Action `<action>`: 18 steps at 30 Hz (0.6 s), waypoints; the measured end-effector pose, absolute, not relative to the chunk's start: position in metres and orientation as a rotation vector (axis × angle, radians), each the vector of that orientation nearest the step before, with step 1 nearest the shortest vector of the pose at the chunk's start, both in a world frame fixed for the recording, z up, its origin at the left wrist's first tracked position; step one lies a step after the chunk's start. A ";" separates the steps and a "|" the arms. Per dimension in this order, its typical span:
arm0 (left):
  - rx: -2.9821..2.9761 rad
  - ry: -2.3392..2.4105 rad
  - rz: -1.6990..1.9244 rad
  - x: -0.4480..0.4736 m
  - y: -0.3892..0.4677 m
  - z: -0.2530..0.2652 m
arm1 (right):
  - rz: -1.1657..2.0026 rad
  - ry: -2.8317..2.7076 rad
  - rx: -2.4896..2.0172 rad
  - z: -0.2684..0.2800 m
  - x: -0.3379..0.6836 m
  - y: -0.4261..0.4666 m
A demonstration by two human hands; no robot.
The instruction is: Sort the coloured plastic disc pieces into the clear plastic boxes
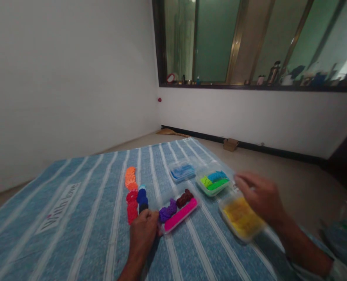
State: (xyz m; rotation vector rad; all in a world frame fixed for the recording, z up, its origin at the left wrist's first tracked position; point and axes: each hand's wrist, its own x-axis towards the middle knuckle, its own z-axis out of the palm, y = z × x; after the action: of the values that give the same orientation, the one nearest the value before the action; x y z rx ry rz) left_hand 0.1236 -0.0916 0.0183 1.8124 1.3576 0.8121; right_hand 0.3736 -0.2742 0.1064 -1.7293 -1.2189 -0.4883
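On a blue-and-white striped cloth, the curled left hand, grip hidden, is beside a clear plastic box of purple, brown and pink pieces, the blurred right hand, grip unclear, near a yellow-filled translucent box.

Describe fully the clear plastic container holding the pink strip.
The clear, rectangular plastic container lies slantwise on the blue-and-white striped cloth, holding a smooth bright-pink strip, a lumpy purple piece and a dark-brown lump, all dough-like. The left hand is at its near left corner; whether they touch is unclear.
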 end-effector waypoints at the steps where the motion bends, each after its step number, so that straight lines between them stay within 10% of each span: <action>1: 1.810 1.351 0.815 0.126 -0.091 0.018 | -0.547 -1.162 -1.787 0.117 0.399 -0.265; 8: 1.787 1.342 0.828 0.135 -0.086 0.012 | 0.241 -0.884 -2.368 0.101 0.545 -0.177; 18: 1.648 1.289 0.781 0.140 -0.087 0.005 | 0.465 -0.925 -2.430 0.029 0.590 -0.123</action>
State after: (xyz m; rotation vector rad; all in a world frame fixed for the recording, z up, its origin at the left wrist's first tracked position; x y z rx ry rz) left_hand 0.1396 -0.0867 0.0054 1.6477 1.2892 0.7810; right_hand 0.5902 -0.1233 0.0293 -2.4296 -0.9254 0.4652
